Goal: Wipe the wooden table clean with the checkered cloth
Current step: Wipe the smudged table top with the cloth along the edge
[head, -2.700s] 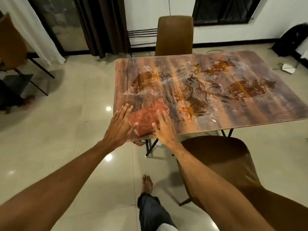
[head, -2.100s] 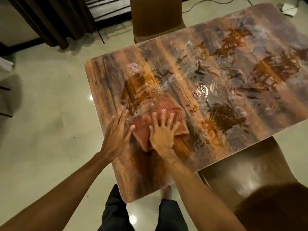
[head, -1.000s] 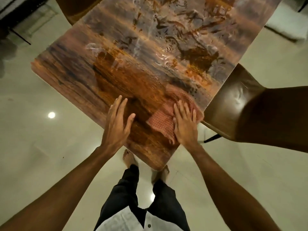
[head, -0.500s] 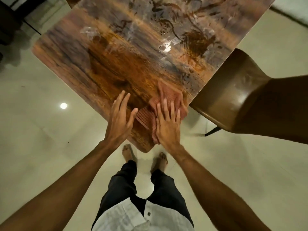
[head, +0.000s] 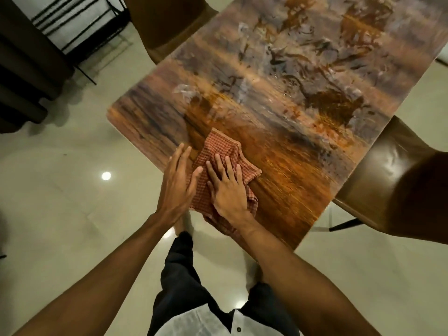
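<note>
The red checkered cloth (head: 219,151) lies crumpled on the near edge of the wooden table (head: 291,105). My right hand (head: 228,187) presses flat on top of the cloth, fingers spread. My left hand (head: 178,184) lies flat beside it on the left, its thumb and palm edge touching the cloth, fingers straight and together. The table's far half carries streaky pale and dark smears; the strip near the cloth looks darker and glossy.
A brown chair (head: 397,180) stands at the table's right side, and another chair (head: 167,23) at its far left side. Dark curtains (head: 26,59) and a black wire rack (head: 80,25) stand at the upper left. My legs and feet are below the table's edge on the tiled floor.
Both hands and the cloth have slid left along the near edge, away from the right chair and the table's corner. My left hand now touches the cloth. The camera view has shifted.
</note>
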The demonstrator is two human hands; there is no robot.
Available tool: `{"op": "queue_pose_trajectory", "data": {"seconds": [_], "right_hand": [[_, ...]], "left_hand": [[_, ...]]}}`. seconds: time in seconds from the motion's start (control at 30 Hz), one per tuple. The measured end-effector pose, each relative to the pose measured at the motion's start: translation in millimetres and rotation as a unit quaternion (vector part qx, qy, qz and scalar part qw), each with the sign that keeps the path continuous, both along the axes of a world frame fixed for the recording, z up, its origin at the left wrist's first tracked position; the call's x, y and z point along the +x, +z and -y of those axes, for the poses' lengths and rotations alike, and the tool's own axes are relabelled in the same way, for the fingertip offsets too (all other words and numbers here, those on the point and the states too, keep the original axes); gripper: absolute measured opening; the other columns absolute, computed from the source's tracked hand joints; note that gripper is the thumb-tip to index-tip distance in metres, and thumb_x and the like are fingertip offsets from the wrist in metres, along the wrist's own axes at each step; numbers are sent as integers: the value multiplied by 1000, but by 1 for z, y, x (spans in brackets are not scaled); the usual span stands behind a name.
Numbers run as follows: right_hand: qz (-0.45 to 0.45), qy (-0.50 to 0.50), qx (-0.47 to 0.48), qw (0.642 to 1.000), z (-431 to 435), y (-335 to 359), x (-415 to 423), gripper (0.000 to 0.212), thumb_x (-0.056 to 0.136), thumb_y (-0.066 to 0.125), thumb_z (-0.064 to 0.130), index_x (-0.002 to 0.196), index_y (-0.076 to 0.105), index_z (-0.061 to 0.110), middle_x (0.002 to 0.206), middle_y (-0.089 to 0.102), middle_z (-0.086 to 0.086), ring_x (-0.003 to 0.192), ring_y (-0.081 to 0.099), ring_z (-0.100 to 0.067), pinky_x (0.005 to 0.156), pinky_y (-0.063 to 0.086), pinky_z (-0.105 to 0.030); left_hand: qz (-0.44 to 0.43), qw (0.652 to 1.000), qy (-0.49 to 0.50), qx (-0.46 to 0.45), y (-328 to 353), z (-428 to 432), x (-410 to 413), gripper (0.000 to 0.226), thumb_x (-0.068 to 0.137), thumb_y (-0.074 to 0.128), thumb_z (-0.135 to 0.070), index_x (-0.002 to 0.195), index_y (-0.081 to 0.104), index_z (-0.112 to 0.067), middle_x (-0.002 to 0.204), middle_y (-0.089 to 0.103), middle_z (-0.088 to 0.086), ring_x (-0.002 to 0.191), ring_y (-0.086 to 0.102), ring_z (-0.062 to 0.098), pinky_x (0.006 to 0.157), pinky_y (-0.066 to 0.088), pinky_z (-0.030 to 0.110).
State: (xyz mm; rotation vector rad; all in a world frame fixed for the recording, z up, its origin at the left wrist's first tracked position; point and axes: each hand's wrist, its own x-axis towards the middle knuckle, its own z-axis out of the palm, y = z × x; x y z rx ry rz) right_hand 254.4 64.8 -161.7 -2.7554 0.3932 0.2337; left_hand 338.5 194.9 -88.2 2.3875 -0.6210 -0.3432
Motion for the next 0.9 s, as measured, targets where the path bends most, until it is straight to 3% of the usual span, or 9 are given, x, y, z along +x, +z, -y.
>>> {"op": "queue_pose_trajectory", "data": {"seconds": [0.07, 0.2, 0.33, 0.4, 0.47, 0.57, 0.7, 0.8, 0.9], "right_hand": [[-4, -28, -37, 999, 14, -4, 34, 59, 112, 17, 45, 168, 8, 29, 176, 0, -1, 163, 0, -27, 131, -1, -54], [-30, -225, -50, 973, 12, -9, 106, 59, 112, 22, 41, 168, 11, 28, 177, 2, -5, 162, 0, -35, 129, 2, -62], [-14, -32, -38, 999, -77, -3, 216, 68, 102, 12, 42, 168, 14, 27, 176, 5, -6, 162, 2, -36, 129, 7, -62], [-13, 20, -39, 999, -85, -4, 248, 62, 107, 15, 42, 168, 13, 28, 176, 6, -2, 163, 3, -30, 129, 8, -60], [-22, -34, -53, 998, -69, -11, 269, 58, 112, 18, 43, 168, 9, 29, 177, 3, 0, 163, 1, -26, 129, 9, -59], [-26, -101, -60, 993, -75, -12, 310, 68, 108, 30, 47, 168, 4, 26, 176, -4, -6, 162, -7, -34, 129, 0, -61], [0, 28, -43, 999, -127, -13, 349, 78, 102, 45, 44, 168, 8, 26, 177, -1, -6, 162, -4, -34, 130, 1, -58], [7, 22, -39, 999, -110, -13, 353, 64, 108, 34, 40, 168, 14, 27, 176, 7, -2, 163, 2, -27, 129, 6, -59], [-10, -117, -67, 991, -50, -14, 347, 60, 109, 15, 41, 168, 9, 27, 176, 1, -3, 163, -1, -25, 129, 4, -63]], "left_hand": [[-9, 1000, -8, -24, -7, -13, 47, 60, 105, 48, -40, 157, 33, -15, 169, 24, 5, 155, 24, 24, 123, 29, 53], [-7, 999, 2, -49, -17, -47, 141, 60, 105, 47, -43, 157, 33, -17, 169, 23, 3, 156, 23, 21, 124, 28, 50], [-2, 998, 22, -63, -18, -81, 218, 58, 106, 47, -41, 156, 35, -16, 168, 27, 4, 155, 25, 19, 124, 27, 39], [-1, 998, 30, -61, -19, -93, 248, 59, 105, 46, -42, 156, 35, -15, 167, 28, 6, 155, 24, 20, 125, 26, 40], [-8, 997, 42, -61, -21, -100, 270, 60, 105, 44, -45, 157, 34, -16, 167, 27, 6, 155, 25, 21, 124, 28, 45], [-13, 996, 65, -67, -25, -113, 302, 60, 106, 43, -46, 156, 35, -16, 168, 26, 5, 155, 25, 20, 123, 30, 46], [-24, 995, 72, -67, -28, -117, 320, 60, 106, 41, -46, 156, 35, -14, 168, 26, 7, 155, 25, 22, 124, 29, 47], [-32, 995, 62, -67, -26, -112, 328, 60, 106, 41, -47, 157, 34, -17, 168, 24, 5, 156, 24, 21, 123, 30, 48], [-26, 995, 61, -78, -24, -110, 335, 61, 105, 41, -49, 157, 33, -20, 169, 24, 2, 156, 23, 19, 124, 28, 45]]}}
